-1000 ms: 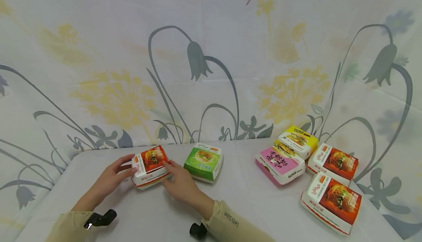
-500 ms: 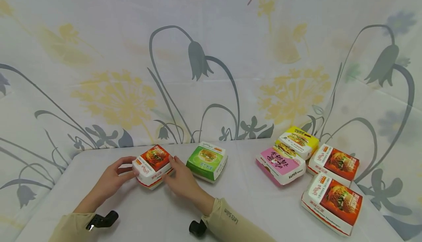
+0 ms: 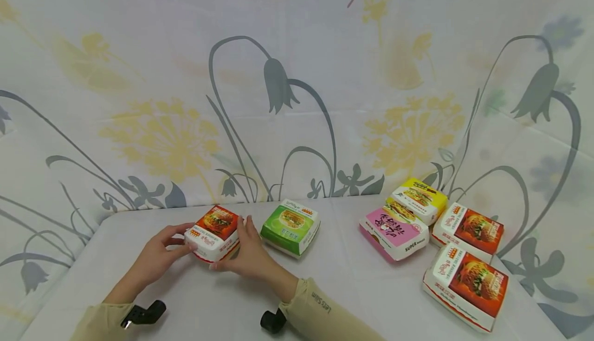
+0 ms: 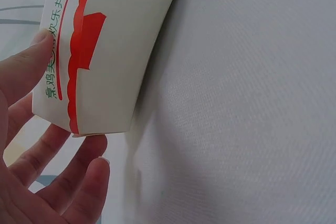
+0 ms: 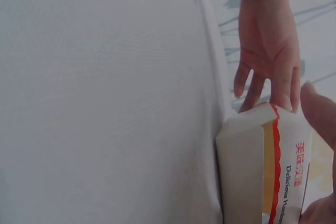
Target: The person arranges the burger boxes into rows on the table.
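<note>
A red and white hamburger box (image 3: 216,225) sits on the white cloth at the left in the head view, its burger picture facing up. My left hand (image 3: 160,256) holds its left corner; in the left wrist view the thumb (image 4: 31,66) lies against the box wall and the other fingers reach past the corner. My right hand (image 3: 257,258) lies along the box's right side with extended fingers and touches it. In the right wrist view, the right thumb (image 5: 317,111) stands off the box's wall. A green burger box (image 3: 291,225) stands just right of that hand.
On the right, a pink burger box (image 3: 394,231) and a yellow one (image 3: 417,196) stand close together beside two more red and white boxes, the rear one (image 3: 471,230) and the front one (image 3: 468,284). A floral curtain (image 3: 297,124) hangs behind the table.
The held hamburger box has turned counterclockwise, its white panel swinging toward the front. My right thumb has moved left along the front. The green box shifted slightly right and turned.
</note>
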`<move>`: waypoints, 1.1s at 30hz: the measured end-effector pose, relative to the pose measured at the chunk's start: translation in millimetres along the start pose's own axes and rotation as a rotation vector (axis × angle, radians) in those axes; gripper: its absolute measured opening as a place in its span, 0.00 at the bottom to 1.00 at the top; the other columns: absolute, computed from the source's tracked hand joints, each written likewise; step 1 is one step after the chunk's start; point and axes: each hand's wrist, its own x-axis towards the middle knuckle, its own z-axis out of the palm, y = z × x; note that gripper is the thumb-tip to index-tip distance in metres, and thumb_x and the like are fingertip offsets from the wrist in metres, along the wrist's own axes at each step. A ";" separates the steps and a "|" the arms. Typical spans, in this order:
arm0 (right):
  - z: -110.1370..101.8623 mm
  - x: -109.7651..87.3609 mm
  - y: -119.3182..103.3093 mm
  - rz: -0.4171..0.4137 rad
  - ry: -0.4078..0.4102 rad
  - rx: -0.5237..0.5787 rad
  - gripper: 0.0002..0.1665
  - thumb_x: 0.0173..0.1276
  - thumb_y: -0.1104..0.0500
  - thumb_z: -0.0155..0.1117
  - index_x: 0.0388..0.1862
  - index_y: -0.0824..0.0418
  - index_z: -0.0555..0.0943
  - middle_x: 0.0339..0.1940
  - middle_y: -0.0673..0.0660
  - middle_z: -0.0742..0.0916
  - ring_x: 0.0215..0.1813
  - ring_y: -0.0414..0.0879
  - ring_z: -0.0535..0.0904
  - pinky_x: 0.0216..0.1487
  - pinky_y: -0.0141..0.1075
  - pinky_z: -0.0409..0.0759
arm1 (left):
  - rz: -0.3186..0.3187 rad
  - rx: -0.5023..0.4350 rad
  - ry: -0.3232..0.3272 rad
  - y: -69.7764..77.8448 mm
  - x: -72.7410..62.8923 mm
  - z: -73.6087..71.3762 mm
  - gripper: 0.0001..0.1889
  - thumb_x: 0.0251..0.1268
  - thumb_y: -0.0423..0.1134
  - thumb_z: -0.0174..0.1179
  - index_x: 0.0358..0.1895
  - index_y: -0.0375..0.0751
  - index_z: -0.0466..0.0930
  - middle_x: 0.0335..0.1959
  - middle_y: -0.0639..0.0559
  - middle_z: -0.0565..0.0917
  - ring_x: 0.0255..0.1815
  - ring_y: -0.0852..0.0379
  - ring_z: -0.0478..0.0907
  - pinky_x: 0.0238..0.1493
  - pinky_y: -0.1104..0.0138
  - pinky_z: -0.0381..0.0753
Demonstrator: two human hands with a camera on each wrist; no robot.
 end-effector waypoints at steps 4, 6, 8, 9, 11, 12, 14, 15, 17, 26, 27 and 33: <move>3.1 -1.2 0.6 -0.012 0.023 -0.015 0.70 0.54 0.40 0.79 0.83 0.58 0.45 0.82 0.62 0.48 0.80 0.61 0.47 0.73 0.57 0.58 | 0.027 -0.002 0.010 0.1 -1.2 0.6 0.30 0.65 0.46 0.68 0.68 0.38 0.73 0.55 0.40 0.77 0.53 0.36 0.78 0.49 0.48 0.82; 4.2 -1.3 1.4 -0.020 0.038 -0.023 0.67 0.57 0.40 0.76 0.82 0.59 0.45 0.82 0.64 0.48 0.80 0.62 0.47 0.72 0.57 0.58 | 0.042 -0.004 0.017 -0.1 -1.9 0.8 0.29 0.65 0.45 0.68 0.67 0.38 0.74 0.54 0.41 0.78 0.52 0.38 0.79 0.48 0.50 0.82; 4.5 -1.9 1.5 -0.020 0.051 -0.026 0.65 0.59 0.40 0.74 0.82 0.60 0.46 0.82 0.64 0.49 0.79 0.63 0.48 0.72 0.58 0.58 | 0.053 -0.005 0.020 -0.5 -2.3 0.9 0.29 0.65 0.44 0.68 0.67 0.38 0.74 0.53 0.41 0.78 0.52 0.38 0.80 0.48 0.51 0.81; 4.7 -2.1 1.7 -0.020 0.056 -0.024 0.64 0.60 0.41 0.73 0.82 0.59 0.46 0.81 0.65 0.49 0.79 0.62 0.48 0.73 0.57 0.58 | 0.056 -0.005 0.021 -0.7 -2.6 1.0 0.28 0.66 0.44 0.67 0.67 0.38 0.75 0.53 0.40 0.78 0.52 0.38 0.80 0.48 0.51 0.81; 5.0 -2.8 0.9 -0.020 0.066 -0.023 0.63 0.61 0.41 0.73 0.82 0.60 0.47 0.81 0.65 0.50 0.79 0.62 0.48 0.73 0.57 0.58 | 0.055 -0.004 0.022 -0.9 -3.2 0.9 0.28 0.66 0.44 0.67 0.67 0.38 0.75 0.56 0.38 0.78 0.52 0.37 0.80 0.49 0.49 0.81; 5.3 -3.0 0.5 -0.019 0.071 -0.024 0.63 0.61 0.41 0.73 0.82 0.59 0.47 0.81 0.65 0.50 0.79 0.62 0.49 0.73 0.57 0.58 | 0.051 -0.002 0.020 -0.9 -3.5 0.8 0.28 0.66 0.45 0.67 0.67 0.38 0.74 0.58 0.37 0.78 0.53 0.36 0.79 0.50 0.47 0.81; 5.9 -3.7 -0.7 -0.015 0.079 -0.033 0.62 0.61 0.41 0.73 0.82 0.59 0.48 0.81 0.64 0.51 0.79 0.62 0.49 0.73 0.56 0.59 | 0.043 -0.001 0.014 -0.7 -4.0 0.8 0.29 0.67 0.47 0.66 0.68 0.38 0.74 0.61 0.34 0.76 0.55 0.33 0.79 0.51 0.45 0.80; 6.2 -4.1 -1.6 -0.012 0.083 -0.038 0.62 0.61 0.42 0.73 0.82 0.59 0.48 0.81 0.64 0.51 0.79 0.62 0.50 0.72 0.56 0.59 | 0.040 -0.001 0.010 -0.6 -4.2 0.7 0.30 0.67 0.47 0.66 0.68 0.37 0.73 0.63 0.33 0.75 0.56 0.33 0.78 0.51 0.44 0.80; 6.7 -5.1 -3.4 -0.011 0.089 -0.048 0.62 0.61 0.42 0.73 0.82 0.61 0.48 0.81 0.65 0.51 0.79 0.63 0.50 0.72 0.57 0.60 | 0.043 0.001 0.008 -0.8 -4.6 0.2 0.30 0.67 0.48 0.65 0.69 0.37 0.73 0.65 0.31 0.74 0.57 0.32 0.78 0.52 0.43 0.79; 9.1 -8.6 -9.7 -0.010 0.101 -0.038 0.61 0.61 0.45 0.73 0.81 0.63 0.49 0.82 0.64 0.47 0.80 0.61 0.47 0.72 0.56 0.59 | 0.066 0.030 0.009 -2.5 -6.0 -3.1 0.30 0.67 0.46 0.66 0.69 0.39 0.73 0.63 0.31 0.76 0.57 0.33 0.78 0.48 0.50 0.82; 9.3 -8.4 -10.0 -0.016 0.105 -0.036 0.61 0.61 0.45 0.73 0.81 0.64 0.49 0.82 0.64 0.46 0.80 0.60 0.47 0.73 0.56 0.59 | 0.068 0.035 0.014 -2.4 -5.7 -3.3 0.30 0.67 0.46 0.66 0.69 0.39 0.73 0.63 0.32 0.76 0.56 0.34 0.79 0.47 0.52 0.82; 8.3 -6.5 -11.2 -0.073 0.135 -0.041 0.55 0.63 0.49 0.71 0.79 0.66 0.53 0.82 0.65 0.49 0.80 0.58 0.47 0.74 0.52 0.58 | 0.074 0.042 0.031 -3.7 -4.4 -3.3 0.29 0.66 0.45 0.67 0.68 0.39 0.74 0.62 0.32 0.77 0.54 0.36 0.81 0.44 0.63 0.81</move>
